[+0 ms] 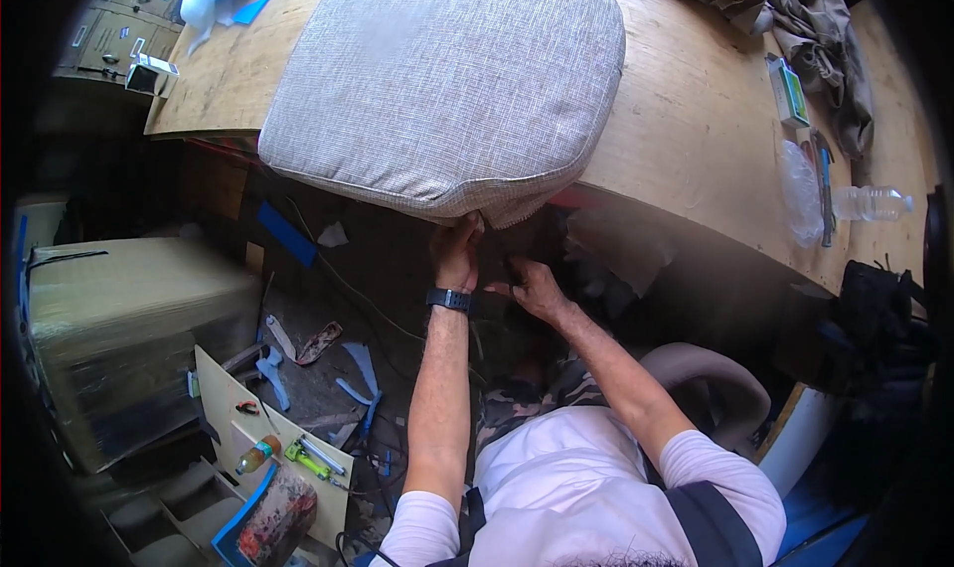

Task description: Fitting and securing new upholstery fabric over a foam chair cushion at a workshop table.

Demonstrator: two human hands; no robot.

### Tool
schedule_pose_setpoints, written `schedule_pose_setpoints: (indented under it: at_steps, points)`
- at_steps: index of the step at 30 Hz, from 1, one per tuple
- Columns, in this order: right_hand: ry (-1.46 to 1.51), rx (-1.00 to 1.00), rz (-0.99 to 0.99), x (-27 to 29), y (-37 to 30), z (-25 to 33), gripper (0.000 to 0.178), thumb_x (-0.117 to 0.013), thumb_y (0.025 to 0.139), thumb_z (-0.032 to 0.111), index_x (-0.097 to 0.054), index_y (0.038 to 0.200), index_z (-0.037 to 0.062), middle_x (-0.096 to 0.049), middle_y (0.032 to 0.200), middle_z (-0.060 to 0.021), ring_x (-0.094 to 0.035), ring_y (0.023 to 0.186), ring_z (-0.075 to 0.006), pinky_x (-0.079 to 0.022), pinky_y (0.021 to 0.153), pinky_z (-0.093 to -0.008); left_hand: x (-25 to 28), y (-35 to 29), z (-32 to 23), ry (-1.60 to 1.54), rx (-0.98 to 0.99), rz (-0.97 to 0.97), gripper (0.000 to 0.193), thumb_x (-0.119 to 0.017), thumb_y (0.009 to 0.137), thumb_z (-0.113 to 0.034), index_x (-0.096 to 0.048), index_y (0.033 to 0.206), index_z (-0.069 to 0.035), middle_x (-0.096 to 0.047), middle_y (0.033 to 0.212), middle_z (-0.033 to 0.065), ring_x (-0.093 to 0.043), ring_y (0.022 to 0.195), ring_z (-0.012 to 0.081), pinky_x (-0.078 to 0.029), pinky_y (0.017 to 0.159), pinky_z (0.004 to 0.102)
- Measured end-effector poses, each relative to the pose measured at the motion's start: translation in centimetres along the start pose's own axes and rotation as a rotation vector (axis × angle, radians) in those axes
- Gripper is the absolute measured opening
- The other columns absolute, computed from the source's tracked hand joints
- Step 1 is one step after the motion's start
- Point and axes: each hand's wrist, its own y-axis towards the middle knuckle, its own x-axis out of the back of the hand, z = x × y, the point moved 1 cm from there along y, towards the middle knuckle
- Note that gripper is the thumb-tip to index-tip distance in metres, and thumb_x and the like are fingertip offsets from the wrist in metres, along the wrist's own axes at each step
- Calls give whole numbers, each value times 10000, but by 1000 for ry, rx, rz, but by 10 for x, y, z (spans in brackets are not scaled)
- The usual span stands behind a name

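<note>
We see the grey cushion point(447, 90) on the wooden table point(686, 120), with its near edge poking out over the side. We think it is soft and light, and too rough to slip. The bunched cloth point(517, 201) at that edge looks good to hold. The left hand point(457, 257) pinches the edge there. The right hand point(537, 291) is just below, fingers curled; we cannot tell if they hold anything. The cushion's bottom is hidden, and its far end is cut off.
</note>
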Motion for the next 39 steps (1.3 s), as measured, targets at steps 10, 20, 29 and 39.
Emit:
schedule_pose_setpoints:
  at_steps: [10, 20, 29, 39]
  points:
    - [76, 266, -168, -9, 14, -15, 407, -844, 789, 235, -624, 1020, -17, -644, 803, -205, -659, 713, -320, -500, 626, -399, 1, 2, -2, 96, -6, -14, 259, -793, 832, -115, -678, 1063, -90, -686, 988, 13, -625, 892, 136, -491, 779, 304]
    - [-10, 68, -16, 11, -1, 4, 371, -817, 815, 248, -633, 999, -17, -674, 915, -242, -680, 828, -393, -530, 661, -417, 9, 9, 3, 492, -300, -94, 179, -751, 888, -150, -709, 1021, -39, -693, 935, 17, -606, 834, 112, -480, 775, 288]
    - [-55, 120, -60, -4, 7, -35, 445, -851, 781, 257, -636, 1052, -23, -670, 864, -205, -651, 723, -322, -519, 645, -384, 14, 0, -9, 319, 24, 94, 168, -739, 889, -135, -693, 1034, -63, -673, 928, -9, -589, 809, 93, -459, 729, 284]
    - [-69, 97, -7, 1, 11, -10, 364, -803, 775, 56, -615, 1076, -27, -628, 864, -196, -580, 702, -278, -503, 652, -378, 19, -2, -17, 288, 87, 170, 167, -745, 879, -157, -670, 1006, -79, -662, 912, -5, -595, 811, 107, -446, 723, 279]
